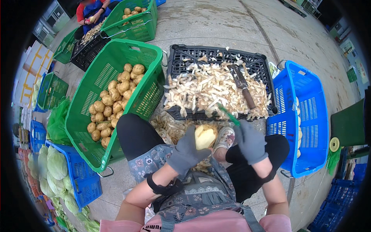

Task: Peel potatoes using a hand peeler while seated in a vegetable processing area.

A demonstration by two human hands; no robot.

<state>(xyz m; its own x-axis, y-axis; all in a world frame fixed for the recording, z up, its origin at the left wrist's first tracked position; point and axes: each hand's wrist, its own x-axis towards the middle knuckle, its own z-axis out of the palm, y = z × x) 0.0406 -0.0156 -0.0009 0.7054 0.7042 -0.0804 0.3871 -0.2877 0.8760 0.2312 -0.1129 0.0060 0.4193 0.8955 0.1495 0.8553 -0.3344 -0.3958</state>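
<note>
My left hand point(187, 151), in a grey glove, grips a partly peeled potato point(205, 137) above my lap. My right hand point(250, 142), also gloved in grey, holds a green-handled peeler point(228, 114) just right of the potato, its tip pointing up and left. In front of my knees a black crate point(216, 54) is covered with potato peelings, and a knife point(242, 86) lies on top of them. A green basket point(112, 69) at my left holds several unpeeled potatoes point(112, 104).
A blue basket point(309, 116) with peeled potatoes stands at my right. Blue crates with cabbages point(58, 170) are at the lower left. Further back, another person point(91, 13) peels over a black crate beside more green baskets point(137, 19). Concrete floor all around.
</note>
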